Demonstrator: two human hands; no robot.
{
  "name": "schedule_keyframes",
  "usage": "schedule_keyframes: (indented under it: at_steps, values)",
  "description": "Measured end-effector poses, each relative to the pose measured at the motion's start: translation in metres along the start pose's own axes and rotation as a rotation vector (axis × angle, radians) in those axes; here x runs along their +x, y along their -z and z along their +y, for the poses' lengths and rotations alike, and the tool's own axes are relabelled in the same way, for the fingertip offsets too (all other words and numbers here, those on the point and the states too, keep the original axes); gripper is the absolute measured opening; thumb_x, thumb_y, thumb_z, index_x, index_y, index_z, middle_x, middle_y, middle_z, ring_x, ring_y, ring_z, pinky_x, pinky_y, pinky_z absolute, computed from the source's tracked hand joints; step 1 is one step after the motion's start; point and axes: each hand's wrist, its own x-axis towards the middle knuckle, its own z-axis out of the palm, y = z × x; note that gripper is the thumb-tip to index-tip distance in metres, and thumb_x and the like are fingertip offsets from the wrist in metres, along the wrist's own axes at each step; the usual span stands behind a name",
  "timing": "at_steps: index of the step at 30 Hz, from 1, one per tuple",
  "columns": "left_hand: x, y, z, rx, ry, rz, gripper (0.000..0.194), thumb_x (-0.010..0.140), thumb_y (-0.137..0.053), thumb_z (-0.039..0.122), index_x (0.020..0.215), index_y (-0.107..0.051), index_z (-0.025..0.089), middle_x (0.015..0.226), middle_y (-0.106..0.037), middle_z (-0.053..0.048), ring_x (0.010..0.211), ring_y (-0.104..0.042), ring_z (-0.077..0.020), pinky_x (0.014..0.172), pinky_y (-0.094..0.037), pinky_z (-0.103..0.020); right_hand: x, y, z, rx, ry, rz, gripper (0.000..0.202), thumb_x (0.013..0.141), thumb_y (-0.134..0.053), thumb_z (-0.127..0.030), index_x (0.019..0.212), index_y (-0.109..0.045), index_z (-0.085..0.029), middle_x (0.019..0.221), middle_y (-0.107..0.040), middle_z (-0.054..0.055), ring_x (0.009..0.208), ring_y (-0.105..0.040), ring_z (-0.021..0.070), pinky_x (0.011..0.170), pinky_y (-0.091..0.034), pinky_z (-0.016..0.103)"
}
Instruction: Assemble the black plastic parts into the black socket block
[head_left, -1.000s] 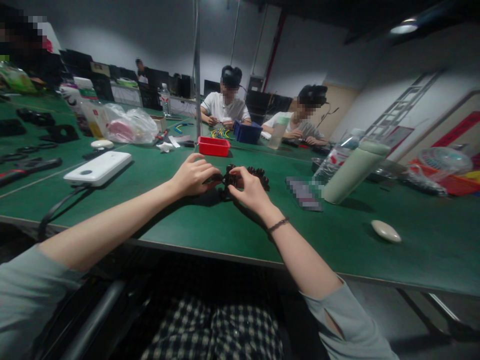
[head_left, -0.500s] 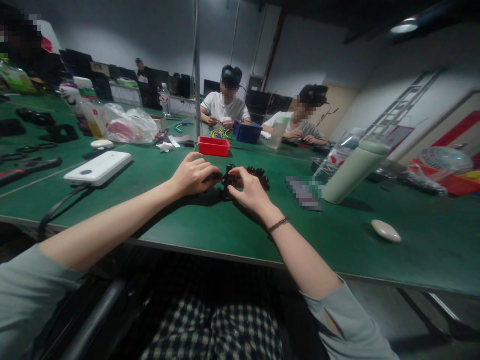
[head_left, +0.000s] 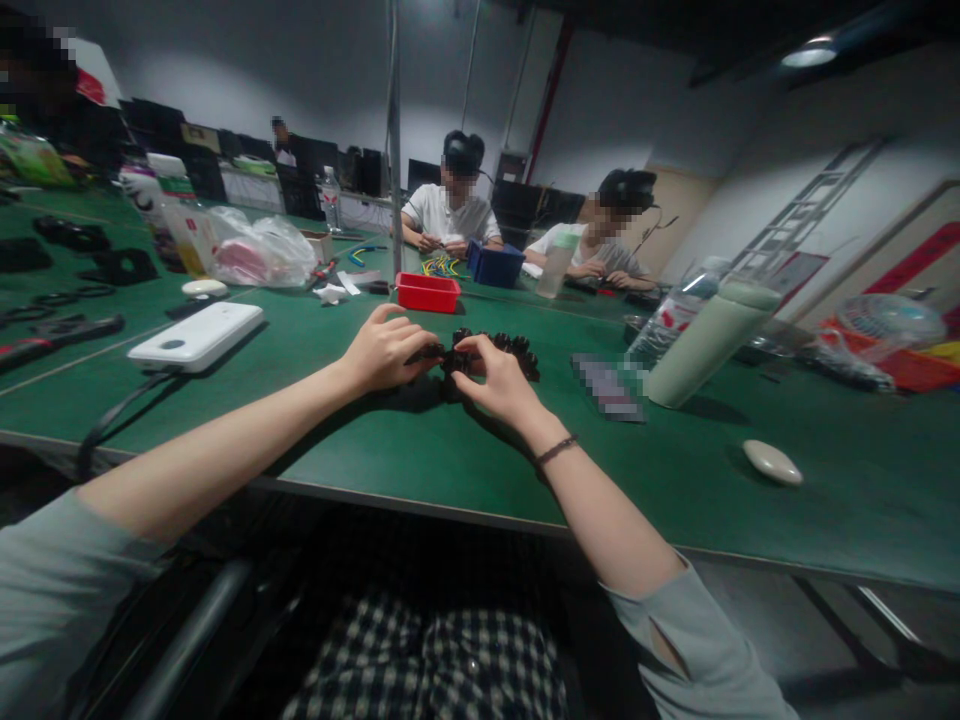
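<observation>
Between my hands, over the green table (head_left: 360, 440), is a dark knobbly part (head_left: 451, 362) whose exact kind I cannot make out. My right hand (head_left: 491, 378) grips it from the right with thumb and fingers. From the left, my left hand (head_left: 386, 350) pinches a small dark piece (head_left: 427, 352) against or close to that part; whether the two are joined is not clear. Behind my right hand lie more black toothed pieces (head_left: 521, 352), partly covered by it.
Beyond my hands sits a red tray (head_left: 427, 293), with a blue bin (head_left: 495, 263) behind it. A white power bank (head_left: 196, 338) lies left. On the right are a blurred phone (head_left: 609, 387), a green bottle (head_left: 709, 345) and a white oval object (head_left: 772, 462). Two people work opposite.
The dark part in my right hand has tilted or turned lower between my fingers. The left hand's small piece sits slightly closer to it. Both arms stay almost in place.
</observation>
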Motion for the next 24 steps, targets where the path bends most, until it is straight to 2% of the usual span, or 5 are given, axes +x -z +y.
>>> schedule_keyframes:
  at_steps: [4, 13, 17, 24]
  values:
    - [-0.0005, -0.0002, -0.0002, 0.005, -0.015, 0.016, 0.027, 0.095, -0.053, 0.040, 0.091, -0.069, 0.017, 0.071, -0.073, -0.001, 0.065, -0.064, -0.0160, 0.086, -0.044, -0.037, -0.0007, -0.0001, -0.0016, 0.004, -0.009, 0.011, 0.025, 0.078, -0.063, -0.019, 0.102, -0.055, -0.020, 0.106, -0.069, 0.010, 0.099, -0.068, 0.0233, 0.087, -0.056, 0.039]
    - [-0.0019, -0.0035, -0.0031, -0.042, 0.001, -0.048, 0.031, 0.096, -0.051, 0.041, 0.099, -0.071, 0.018, 0.072, -0.073, -0.002, 0.067, -0.066, -0.0165, 0.087, -0.045, -0.037, 0.0000, -0.0011, -0.0015, 0.010, -0.050, 0.026, 0.026, 0.078, -0.063, -0.020, 0.102, -0.055, -0.020, 0.106, -0.069, 0.010, 0.100, -0.069, 0.0237, 0.087, -0.056, 0.039]
    - [-0.0029, -0.0052, -0.0036, -0.032, -0.037, -0.032, 0.033, 0.096, -0.050, 0.041, 0.103, -0.070, 0.016, 0.072, -0.073, -0.003, 0.066, -0.066, -0.0166, 0.086, -0.046, -0.037, 0.0004, -0.0013, 0.0000, 0.009, -0.063, 0.041, 0.027, 0.077, -0.062, -0.020, 0.103, -0.055, -0.020, 0.106, -0.069, 0.011, 0.100, -0.068, 0.0247, 0.088, -0.056, 0.041]
    - [-0.0039, -0.0052, -0.0041, -0.026, -0.080, -0.068, 0.037, 0.097, -0.048, 0.039, 0.114, -0.067, 0.013, 0.076, -0.074, -0.005, 0.068, -0.066, -0.0176, 0.086, -0.047, -0.038, 0.0005, -0.0011, -0.0002, 0.005, -0.096, 0.062, 0.026, 0.077, -0.062, -0.022, 0.102, -0.055, -0.020, 0.105, -0.070, 0.011, 0.100, -0.069, 0.0255, 0.088, -0.055, 0.042]
